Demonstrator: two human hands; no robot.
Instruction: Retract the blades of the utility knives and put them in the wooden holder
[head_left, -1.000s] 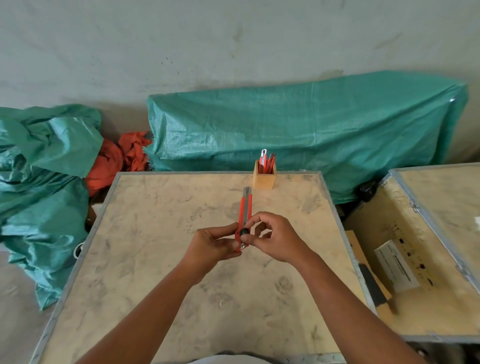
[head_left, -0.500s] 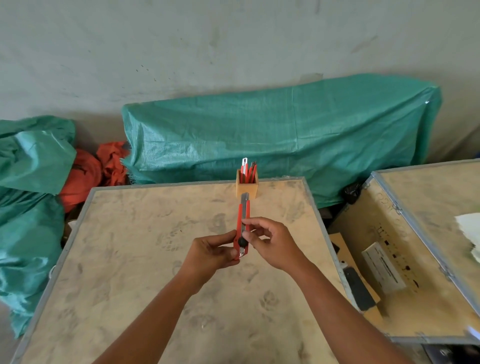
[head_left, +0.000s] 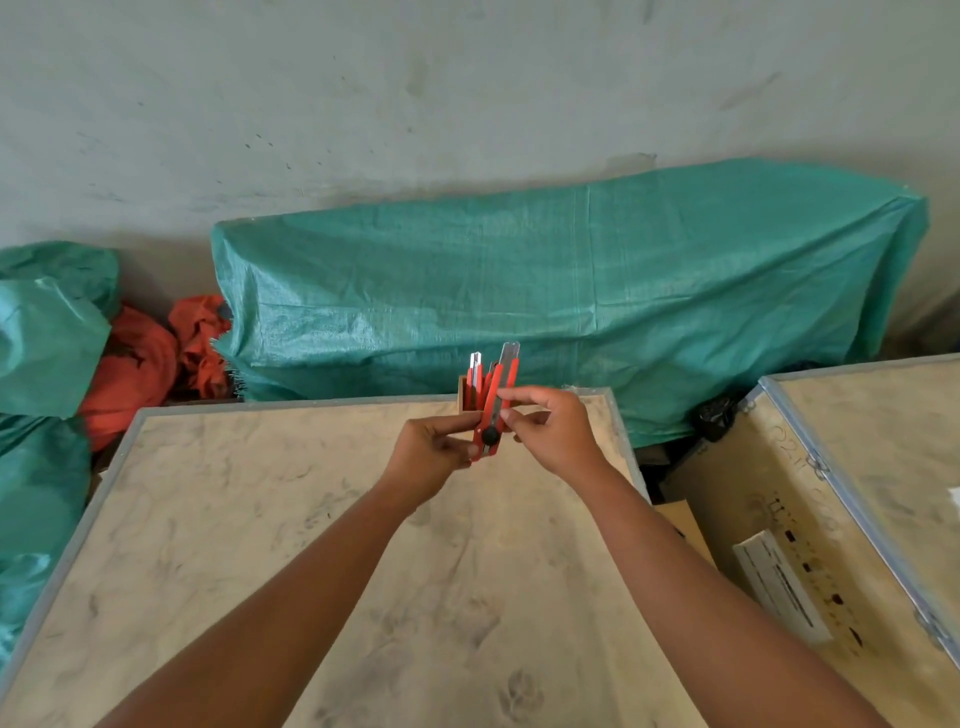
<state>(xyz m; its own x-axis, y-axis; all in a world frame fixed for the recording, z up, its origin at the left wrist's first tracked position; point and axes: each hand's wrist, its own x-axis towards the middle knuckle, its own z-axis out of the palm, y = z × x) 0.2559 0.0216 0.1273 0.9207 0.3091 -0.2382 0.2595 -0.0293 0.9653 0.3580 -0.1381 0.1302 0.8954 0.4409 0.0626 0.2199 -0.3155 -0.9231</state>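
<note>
Red and grey, the utility knife (head_left: 497, 400) is standing almost upright in the middle of the frame, held up above the desk (head_left: 332, 545). The left hand (head_left: 434, 457) is pinching the bottom end of the knife between thumb and fingers, near its black knob. The right hand (head_left: 553, 434) is pinching the knife's body a little higher up, with its other fingers curled loosely. A grey metal tip is sticking out at the top of the knife.

Just behind the knife, at the far edge of the desk, the wooden holder (head_left: 462, 395) is sitting with more red knives (head_left: 475, 376) standing inside it. The hands are partly hiding it.

A big green tarp (head_left: 571, 291) is lying behind the desk. A wooden crate (head_left: 831, 493) is sitting at the right of the frame.
</note>
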